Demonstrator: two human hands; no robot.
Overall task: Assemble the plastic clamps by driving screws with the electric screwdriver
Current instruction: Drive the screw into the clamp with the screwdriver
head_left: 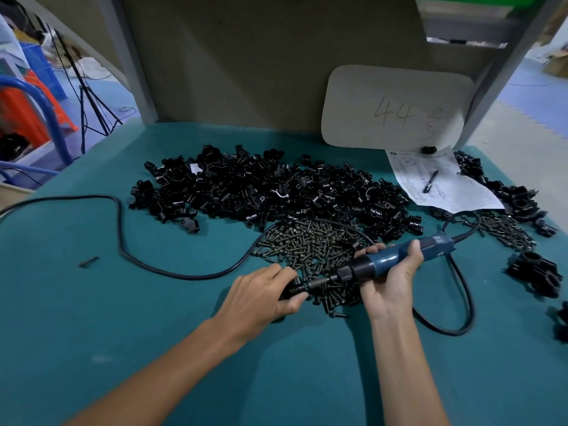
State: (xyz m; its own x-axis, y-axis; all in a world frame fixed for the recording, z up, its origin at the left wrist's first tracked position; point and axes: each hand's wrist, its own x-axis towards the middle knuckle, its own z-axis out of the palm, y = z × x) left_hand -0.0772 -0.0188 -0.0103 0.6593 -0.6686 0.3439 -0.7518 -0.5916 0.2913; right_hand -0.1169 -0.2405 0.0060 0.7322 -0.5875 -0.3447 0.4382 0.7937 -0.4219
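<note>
Risk, slip: the bit [319,282] lies almost flat and meets the clamp [293,287] at a slant. If it is not square to the screw head, it could likely cam out and skid toward the fingers holding the part.
Risk, twist: the clamp is held only by fingers, not braced on the worktop [123,318], so torque may spin it or shift its halves out of line.
Risk, cable: the cord [123,241] loops round the screw pile [310,244]. A tug could drag screws across the cloth.
Left hand [264,295]: palm down, fingers and thumb curled round the small black clamp, pinching it against the bit's tip.
Right hand [390,281]: wrapped firmly round the blue body of the electric screwdriver [388,259], thumb over the top, tool pointing left.
Screw seated or not: cannot tell, as the hand hides the joint.
Clamp's place: in the left hand, just above the near edge of the screw pile.
Stock: the heap of loose clamp parts [261,189] lies behind the screws. A few clamps that look assembled [534,272] sit well apart to the right.
</note>
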